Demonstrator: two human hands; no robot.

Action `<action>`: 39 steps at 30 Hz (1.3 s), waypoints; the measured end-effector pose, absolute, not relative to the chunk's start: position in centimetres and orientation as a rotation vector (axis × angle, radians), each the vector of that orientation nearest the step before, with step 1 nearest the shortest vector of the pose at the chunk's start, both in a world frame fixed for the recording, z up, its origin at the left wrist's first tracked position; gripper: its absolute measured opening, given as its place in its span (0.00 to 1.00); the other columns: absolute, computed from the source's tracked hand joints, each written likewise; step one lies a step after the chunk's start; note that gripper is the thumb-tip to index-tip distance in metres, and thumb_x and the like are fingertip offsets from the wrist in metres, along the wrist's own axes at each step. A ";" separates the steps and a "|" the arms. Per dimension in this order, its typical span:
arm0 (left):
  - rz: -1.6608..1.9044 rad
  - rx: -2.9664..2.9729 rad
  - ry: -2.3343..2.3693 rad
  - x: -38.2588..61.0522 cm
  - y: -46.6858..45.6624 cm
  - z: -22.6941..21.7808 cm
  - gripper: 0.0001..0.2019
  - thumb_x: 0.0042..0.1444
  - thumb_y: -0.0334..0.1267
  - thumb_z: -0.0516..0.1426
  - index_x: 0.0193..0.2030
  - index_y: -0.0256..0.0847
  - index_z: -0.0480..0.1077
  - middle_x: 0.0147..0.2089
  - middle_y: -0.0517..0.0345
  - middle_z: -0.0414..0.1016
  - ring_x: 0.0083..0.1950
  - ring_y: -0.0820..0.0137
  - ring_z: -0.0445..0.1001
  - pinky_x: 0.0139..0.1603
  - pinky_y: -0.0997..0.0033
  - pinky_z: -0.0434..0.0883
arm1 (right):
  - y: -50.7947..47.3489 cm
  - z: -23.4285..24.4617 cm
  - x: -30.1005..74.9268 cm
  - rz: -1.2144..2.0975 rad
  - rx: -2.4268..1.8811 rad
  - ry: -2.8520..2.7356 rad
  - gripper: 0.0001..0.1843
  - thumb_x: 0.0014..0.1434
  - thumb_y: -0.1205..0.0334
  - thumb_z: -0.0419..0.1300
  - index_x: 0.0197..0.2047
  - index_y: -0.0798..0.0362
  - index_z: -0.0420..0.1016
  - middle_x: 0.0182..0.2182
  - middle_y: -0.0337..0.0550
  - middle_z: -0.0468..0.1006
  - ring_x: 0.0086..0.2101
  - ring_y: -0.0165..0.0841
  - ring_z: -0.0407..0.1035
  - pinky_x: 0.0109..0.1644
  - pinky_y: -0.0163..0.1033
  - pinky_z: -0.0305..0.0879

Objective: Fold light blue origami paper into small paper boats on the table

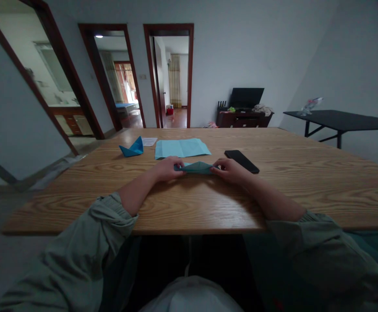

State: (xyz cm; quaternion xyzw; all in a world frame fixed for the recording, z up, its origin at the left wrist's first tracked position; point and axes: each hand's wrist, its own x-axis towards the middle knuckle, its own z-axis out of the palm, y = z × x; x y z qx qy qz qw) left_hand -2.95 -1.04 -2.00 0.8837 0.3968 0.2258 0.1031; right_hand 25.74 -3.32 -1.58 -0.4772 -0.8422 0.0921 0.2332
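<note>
Between my two hands is a folded piece of light blue paper (198,167), low over the wooden table, its middle raised in a peak. My left hand (169,169) is closed on its left end, fingers pinched around the edge. The right end is pinched by my right hand (228,169), thumb and fingers pressed together. Just beyond lies a creased light blue sheet (182,148), spread out flat. A darker blue folded paper boat (133,148) stands to the left of that sheet.
A black phone (242,161) lies by my right hand. Behind the paper boat is a small white paper (149,141). The wooden table (195,216) has its near edge under my forearms. A black table (341,120) and a TV (246,98) on a cabinet stand farther off.
</note>
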 end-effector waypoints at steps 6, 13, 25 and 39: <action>0.760 2.531 1.272 -2.7 -1.5 -1.6 0.12 0.45 0.39 0.59 0.37 0.39 0.67 0.35 0.58 0.71 0.35 0.70 0.67 0.35 0.72 0.64 | -3.3 -1.8 25.4 0.164 -1.272 -2.331 0.24 0.61 0.46 0.48 0.28 0.53 0.75 0.30 0.46 0.74 0.30 0.33 0.66 0.35 0.36 0.59; 0.823 2.560 1.237 -3.0 -1.1 -2.0 0.10 0.45 0.38 0.59 0.35 0.39 0.67 0.34 0.59 0.69 0.34 0.70 0.66 0.35 0.72 0.64 | -3.0 -2.0 25.6 0.237 -1.278 -2.288 0.27 0.62 0.45 0.45 0.25 0.55 0.73 0.29 0.47 0.74 0.30 0.34 0.67 0.37 0.37 0.59; 0.653 2.681 1.219 -3.2 -1.4 -1.8 0.09 0.46 0.37 0.59 0.36 0.42 0.75 0.42 0.57 0.63 0.42 0.69 0.67 0.48 0.71 0.65 | -3.0 -2.0 25.5 0.212 -1.278 -2.291 0.26 0.62 0.46 0.45 0.22 0.54 0.68 0.26 0.44 0.71 0.29 0.32 0.66 0.35 0.35 0.58; 0.419 2.609 1.302 -4.1 -1.6 -1.1 0.13 0.50 0.38 0.56 0.42 0.42 0.74 0.35 0.59 0.72 0.33 0.72 0.69 0.33 0.75 0.63 | -2.9 -2.0 25.5 0.219 -1.330 -2.277 0.26 0.62 0.45 0.45 0.27 0.54 0.73 0.29 0.46 0.74 0.30 0.33 0.66 0.36 0.36 0.58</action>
